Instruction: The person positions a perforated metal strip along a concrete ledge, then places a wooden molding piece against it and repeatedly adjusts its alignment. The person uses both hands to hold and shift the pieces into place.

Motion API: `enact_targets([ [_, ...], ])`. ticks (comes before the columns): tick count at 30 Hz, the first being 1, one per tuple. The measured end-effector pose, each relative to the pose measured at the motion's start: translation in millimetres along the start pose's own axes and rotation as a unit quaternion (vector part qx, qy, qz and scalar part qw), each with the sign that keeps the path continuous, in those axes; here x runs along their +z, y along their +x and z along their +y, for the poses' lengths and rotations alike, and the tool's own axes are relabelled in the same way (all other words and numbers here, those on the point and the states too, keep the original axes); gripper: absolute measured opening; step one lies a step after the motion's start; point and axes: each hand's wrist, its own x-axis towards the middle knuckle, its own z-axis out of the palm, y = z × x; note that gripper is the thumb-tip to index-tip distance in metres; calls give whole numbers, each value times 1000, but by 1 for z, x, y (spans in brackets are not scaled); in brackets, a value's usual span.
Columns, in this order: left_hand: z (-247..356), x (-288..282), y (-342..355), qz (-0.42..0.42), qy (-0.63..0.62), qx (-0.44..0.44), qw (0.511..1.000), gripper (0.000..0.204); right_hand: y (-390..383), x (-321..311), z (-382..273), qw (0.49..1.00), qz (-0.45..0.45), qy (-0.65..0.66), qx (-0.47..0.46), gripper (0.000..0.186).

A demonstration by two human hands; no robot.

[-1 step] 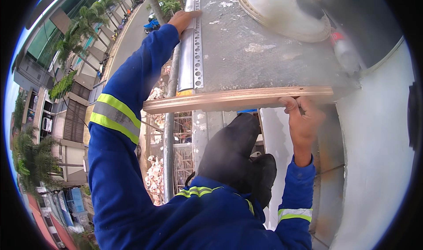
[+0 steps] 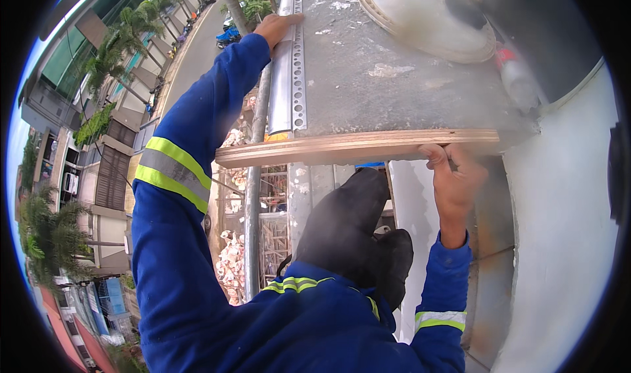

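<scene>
Two blue sleeves (image 2: pixel 227 97) with bright yellow-green and silver bands reach out over a high place. The left hand (image 2: pixel 279 30) is far up, with its fingers over a shiny metal edge strip (image 2: pixel 286 97) that has a row of round holes. It touches the strip, but I cannot tell if it pinches it or just presses. The strip runs along the left side of a rough grey concrete ledge (image 2: pixel 342 97). A long plywood board (image 2: pixel 342 151) lies across the near end of the ledge, just below the strip's end, and pokes out past it on the left. The right hand (image 2: pixel 460 172) is near the board's right end, with bent fingers and the thumb against its near side. I cannot tell if it grips the board tightly. On the far part of the ledge is a round white lid (image 2: pixel 407 5), and near it lies a clear bottle (image 2: pixel 518 80) with a red label. A white wall (image 2: pixel 565 189) stands on the right. On the left, past a metal pole (image 2: pixel 252 241), are a street (image 2: pixel 190 70) and palm trees (image 2: pixel 105 57)
</scene>
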Motion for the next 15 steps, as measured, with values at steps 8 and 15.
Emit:
enact_targets([
  [8,-6,-4,15,25,158,154,975,46,2,2,-1,1000,18,-18,-9,22],
  [15,-13,-10,24,1,250,184,950,43,3,3,1,1000,20,-22,-8,24],
])
